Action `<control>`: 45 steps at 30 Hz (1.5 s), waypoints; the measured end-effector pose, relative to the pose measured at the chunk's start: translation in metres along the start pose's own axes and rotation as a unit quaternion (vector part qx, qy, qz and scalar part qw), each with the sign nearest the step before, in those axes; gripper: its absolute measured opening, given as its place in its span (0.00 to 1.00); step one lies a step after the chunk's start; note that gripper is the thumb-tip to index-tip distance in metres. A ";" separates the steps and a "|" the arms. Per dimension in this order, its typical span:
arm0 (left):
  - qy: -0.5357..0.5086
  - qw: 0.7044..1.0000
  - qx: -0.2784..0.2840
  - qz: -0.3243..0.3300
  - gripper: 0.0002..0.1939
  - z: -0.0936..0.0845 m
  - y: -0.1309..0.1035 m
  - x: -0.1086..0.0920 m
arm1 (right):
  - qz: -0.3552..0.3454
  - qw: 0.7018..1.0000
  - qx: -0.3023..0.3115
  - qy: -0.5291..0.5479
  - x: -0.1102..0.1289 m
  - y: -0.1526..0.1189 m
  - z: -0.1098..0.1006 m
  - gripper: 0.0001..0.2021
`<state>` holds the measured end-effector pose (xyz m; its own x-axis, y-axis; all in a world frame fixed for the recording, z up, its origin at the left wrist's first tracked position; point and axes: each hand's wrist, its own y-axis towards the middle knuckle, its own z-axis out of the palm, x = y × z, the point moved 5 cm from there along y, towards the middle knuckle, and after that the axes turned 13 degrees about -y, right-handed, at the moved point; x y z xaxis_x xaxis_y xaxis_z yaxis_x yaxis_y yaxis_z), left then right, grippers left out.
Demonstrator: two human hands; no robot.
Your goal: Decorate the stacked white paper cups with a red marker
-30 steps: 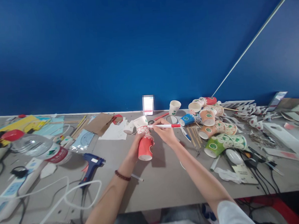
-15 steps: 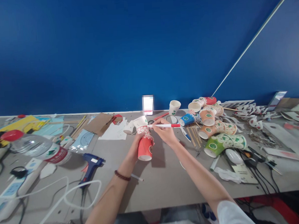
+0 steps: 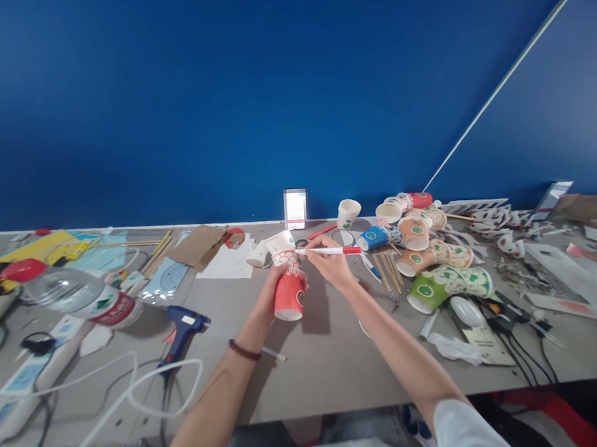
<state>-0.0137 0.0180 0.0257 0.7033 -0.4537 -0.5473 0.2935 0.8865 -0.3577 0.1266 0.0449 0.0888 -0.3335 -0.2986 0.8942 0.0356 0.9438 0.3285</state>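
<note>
My left hand (image 3: 275,282) is wrapped round a red and white paper cup piece (image 3: 289,296), its red end tilted down toward me and its pale patterned end facing away. Pinched in my right hand (image 3: 327,261) is a white marker with a red end (image 3: 337,251). The marker's writing end points left, at the patterned upper part of the cup piece; whether it touches the paper I cannot tell. A white paper cup (image 3: 258,253) lies just behind my left hand.
A phone (image 3: 296,209) leans against the blue wall. Joined paper cups (image 3: 435,290) and wooden sticks (image 3: 387,272) lie to the right, and another white cup (image 3: 349,214) stands behind. To the left are a blue glue gun (image 3: 184,333), a bottle (image 3: 89,298) and a power strip (image 3: 31,377).
Both hands, the marker and the cup piece stay almost in place. At the far right edge, a hand and some items have shifted slightly.
</note>
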 end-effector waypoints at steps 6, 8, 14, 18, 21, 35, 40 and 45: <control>-0.007 1.000 -0.002 0.002 0.15 0.001 -0.001 0.000 | 0.001 1.000 -0.001 0.007 -0.005 0.001 0.001 0.05; -0.008 1.000 0.001 0.002 0.15 0.001 -0.001 0.000 | -0.001 1.000 0.001 0.012 -0.005 0.001 0.002 0.06; -0.018 1.000 0.011 0.003 0.16 -0.001 0.002 0.000 | 0.005 1.000 -0.009 -0.008 -0.003 0.001 -0.001 0.03; -0.016 1.000 0.005 -0.003 0.18 0.000 0.001 0.001 | 0.007 1.000 -0.006 0.003 -0.002 0.001 0.000 0.03; -0.003 1.000 -0.007 0.006 0.17 0.004 -0.003 -0.001 | 0.006 1.000 0.002 0.012 0.001 -0.001 0.001 0.04; 0.053 0.994 0.026 0.093 0.28 0.011 -0.003 -0.006 | 0.008 1.000 0.019 -0.005 0.009 -0.005 0.002 0.04; 0.054 0.993 0.019 0.100 0.29 0.011 -0.003 -0.006 | 0.001 1.000 0.015 -0.011 0.009 -0.004 0.002 0.04; 0.032 0.999 0.018 0.039 0.23 0.010 -0.005 -0.003 | 0.002 1.000 0.009 0.021 -0.001 -0.001 0.003 0.04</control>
<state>-0.0108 0.0159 0.0368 0.6823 -0.3867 -0.6204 0.2629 0.9217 -0.2853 0.1243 0.0447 0.0870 -0.2940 -0.3001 0.9075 0.0200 0.9473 0.3198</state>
